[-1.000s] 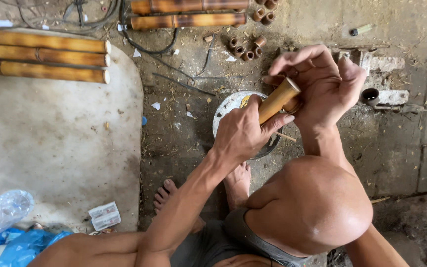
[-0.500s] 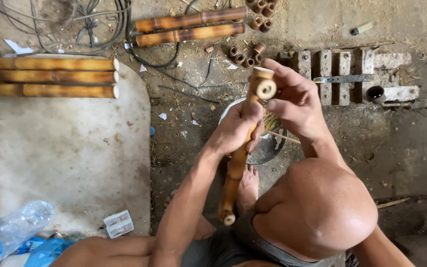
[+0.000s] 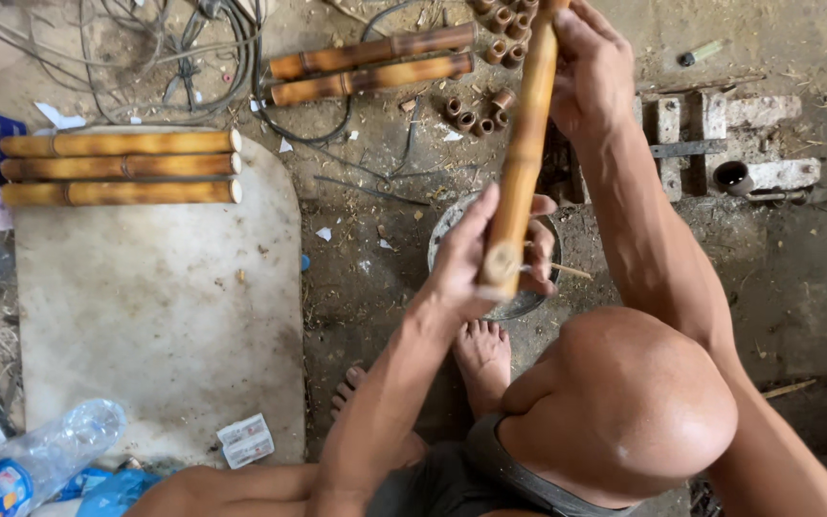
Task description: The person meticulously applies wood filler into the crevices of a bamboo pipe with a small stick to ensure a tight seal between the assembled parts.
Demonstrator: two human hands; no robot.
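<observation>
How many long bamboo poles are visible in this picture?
6. Three lie side by side on the pale slab, two lie on the ground near the cables, and one is held in both hands. Others may be outside the view.

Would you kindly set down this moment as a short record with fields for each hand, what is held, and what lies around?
left hand: grip closed around the near, lower end of the bamboo pole
right hand: grip closed around the far end of the same pole
bamboo pole: long, tan, held lengthwise away from the body, above a round metal dish
slab: pale, flat, at left; three bamboo lengths lie side by side on its far edge
ground beyond: two more bamboo lengths, short cut bamboo rings, tangled wires
near left: clear plastic bottle
</observation>
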